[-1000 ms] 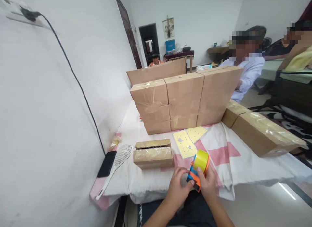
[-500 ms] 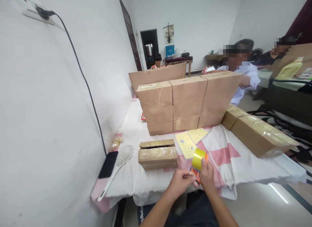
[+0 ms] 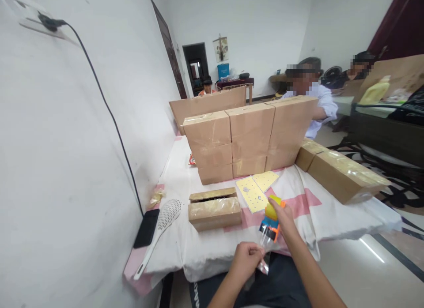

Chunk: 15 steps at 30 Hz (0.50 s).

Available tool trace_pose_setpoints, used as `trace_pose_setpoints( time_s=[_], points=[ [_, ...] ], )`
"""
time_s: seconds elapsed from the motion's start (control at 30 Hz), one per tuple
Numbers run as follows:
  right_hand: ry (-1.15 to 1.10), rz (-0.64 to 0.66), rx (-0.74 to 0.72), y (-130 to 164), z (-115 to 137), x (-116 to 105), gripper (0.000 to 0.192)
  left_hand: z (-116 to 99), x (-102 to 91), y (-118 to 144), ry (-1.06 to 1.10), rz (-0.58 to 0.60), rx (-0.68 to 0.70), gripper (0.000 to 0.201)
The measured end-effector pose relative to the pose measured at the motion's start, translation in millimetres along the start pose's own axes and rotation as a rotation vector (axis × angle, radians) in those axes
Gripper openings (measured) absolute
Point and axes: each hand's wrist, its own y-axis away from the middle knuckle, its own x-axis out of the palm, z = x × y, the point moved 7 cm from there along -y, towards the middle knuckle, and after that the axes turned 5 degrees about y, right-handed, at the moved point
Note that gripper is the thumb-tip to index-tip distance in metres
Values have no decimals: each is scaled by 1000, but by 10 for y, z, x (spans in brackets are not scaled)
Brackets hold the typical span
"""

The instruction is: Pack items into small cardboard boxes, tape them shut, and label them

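My right hand (image 3: 284, 217) is wrapped round a tape dispenser (image 3: 270, 224) with a yellow roll and orange and blue parts, held above the table's front edge. A strip of clear tape (image 3: 264, 246) runs from it down to my left hand (image 3: 248, 256), whose fingers pinch the strip's end. To the left of the hands lies a small cardboard box (image 3: 214, 213), its top flaps not fully meeting, leaving a dark slit. Just beyond the dispenser are yellow dotted sheets (image 3: 251, 193) lying on the cloth.
Several stacked cardboard boxes (image 3: 248, 140) form a wall across the table. More taped boxes (image 3: 347, 175) line the right side. A white skimmer (image 3: 162, 228) and a black phone (image 3: 146, 228) lie at left, near a cable (image 3: 115, 122). A person (image 3: 314, 100) is behind the boxes.
My hands have moved apart, drawing a length of clear tape out of the dispenser. The dispenser has tilted in my right hand. The view has shifted slightly.
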Motion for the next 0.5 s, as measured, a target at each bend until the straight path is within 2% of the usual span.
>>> trace_pose_setpoints(
  time_s=[0.1,0.3,0.4,0.5],
  points=[
    [84,85,43,69,-94,113,39,186,-53,-34,7,-24,-107,55],
    [273,360,-150,245,-184,245,33,464,-156,-67,-22,-98,-161,69],
    [282,361,-174,339,-172,216,36,504,-215,-54,-21,-133,-147,73],
    [153,275,-148,461,-42,201,41,501,-209,-45,5,-99,-126,73]
  ],
)
